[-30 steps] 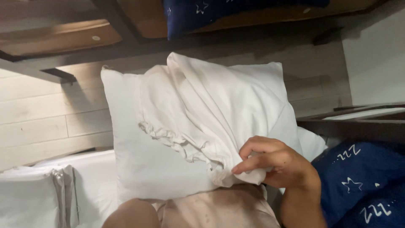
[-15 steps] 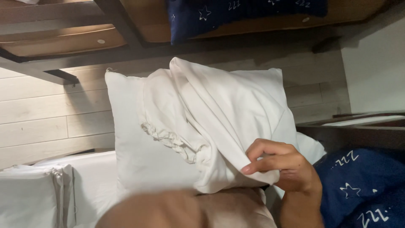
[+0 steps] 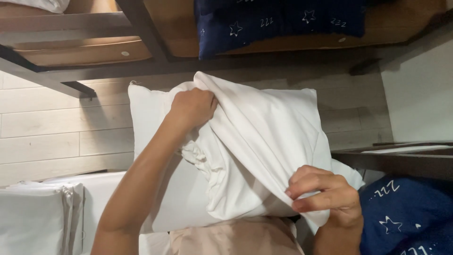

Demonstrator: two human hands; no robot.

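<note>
Pillowcase, white and loosely bunched, partly drawn over a white pillow that stands upright before a pale plank wall. The case acts as the container here: the pillow's right side lies inside it, while the left side and the upper left corner remain bare. A gathered, crumpled edge of the case runs down the pillow's middle, just below the left hand.

The left hand is clenched on a fold of the pillowcase near the pillow's top edge, knuckles toward the camera, forearm rising from the lower left. The right hand pinches the lower hem of the pillowcase between thumb and fingers (the fingertips press into the cloth), low and to the right of the left hand. The case stretches as a slanted sheet between the two hands; the pillow sits behind and between them, touching both.

Directly below the right hand and the pillow's lower edge lies a beige cloth. To the right of the right hand, nearly touching the wrist, lies dark blue bedding with a white star pattern. Well to the left of the left forearm, folded white linen lies stacked. Above both hands, a wooden shelf with dark metal rails carries a second piece of blue star-patterned fabric.
</note>
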